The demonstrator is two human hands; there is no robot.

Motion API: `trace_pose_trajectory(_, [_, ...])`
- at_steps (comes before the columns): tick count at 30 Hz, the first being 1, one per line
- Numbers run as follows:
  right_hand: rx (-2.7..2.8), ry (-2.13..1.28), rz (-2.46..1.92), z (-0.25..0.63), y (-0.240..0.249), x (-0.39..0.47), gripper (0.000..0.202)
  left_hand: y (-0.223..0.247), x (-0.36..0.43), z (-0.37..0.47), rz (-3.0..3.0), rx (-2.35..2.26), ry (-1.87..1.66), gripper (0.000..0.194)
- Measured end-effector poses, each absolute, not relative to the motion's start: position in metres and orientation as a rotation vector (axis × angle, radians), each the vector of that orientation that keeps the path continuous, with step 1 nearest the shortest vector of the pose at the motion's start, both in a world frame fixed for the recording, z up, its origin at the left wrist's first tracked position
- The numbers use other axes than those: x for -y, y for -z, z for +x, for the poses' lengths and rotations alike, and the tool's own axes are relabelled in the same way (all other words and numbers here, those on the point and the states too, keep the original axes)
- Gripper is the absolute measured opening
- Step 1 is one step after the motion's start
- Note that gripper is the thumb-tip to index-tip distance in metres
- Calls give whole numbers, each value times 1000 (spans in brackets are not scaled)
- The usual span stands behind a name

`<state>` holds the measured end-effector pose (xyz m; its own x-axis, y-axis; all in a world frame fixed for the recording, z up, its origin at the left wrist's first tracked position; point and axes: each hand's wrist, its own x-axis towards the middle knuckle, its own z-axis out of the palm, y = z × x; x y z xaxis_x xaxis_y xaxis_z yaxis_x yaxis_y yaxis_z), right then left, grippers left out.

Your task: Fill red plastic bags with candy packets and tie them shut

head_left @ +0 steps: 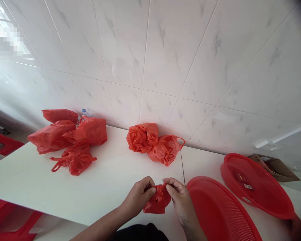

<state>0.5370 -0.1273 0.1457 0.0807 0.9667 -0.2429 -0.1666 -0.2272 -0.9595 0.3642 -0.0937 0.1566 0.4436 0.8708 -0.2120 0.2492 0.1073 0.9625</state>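
A small red plastic bag sits at the front edge of the white table, between my two hands. My left hand pinches the left side of its gathered top with thumb and fingers. On the other side, my right hand pinches the top's right end. The bag's top looks twisted or knotted in the middle, and its contents are hidden. Beyond my hands, two bunched red bags lie touching each other near the wall.
Several filled red bags stand at the left, with a clear bottle behind them. Two red plastic baskets and a cardboard box are at the right. Red stools stand below the table. A tiled wall rises behind.
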Motion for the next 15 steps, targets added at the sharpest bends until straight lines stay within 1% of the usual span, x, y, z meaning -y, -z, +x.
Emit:
trace_pose_trajectory(2, [859, -1289, -1312, 543, -141, 123, 23, -159, 94, 361, 1505, -1049, -648, 9])
trace_pose_trajectory(4, [867, -1135, -1419, 554, -129, 116, 22, -160, 95, 357, 1595, -1026, -713, 12])
trace_pose_trajectory(6, [898, -928, -1651, 570, -110, 107, 19, -159, 97, 352, 1641, -998, -741, 13])
trace_pose_trajectory(9, [911, -691, -1935, 595, -77, 96, 19, -153, 103, 345, 1626, -897, -660, 12])
trace_pose_trajectory(11, [899, -666, -1988, 607, -61, 94, 20, -147, 108, 343, 1554, -794, -608, 11])
trace_pose_trajectory(15, [950, -739, -1945, 612, -44, 96, 24, -133, 114, 343, 1247, -667, -637, 28])
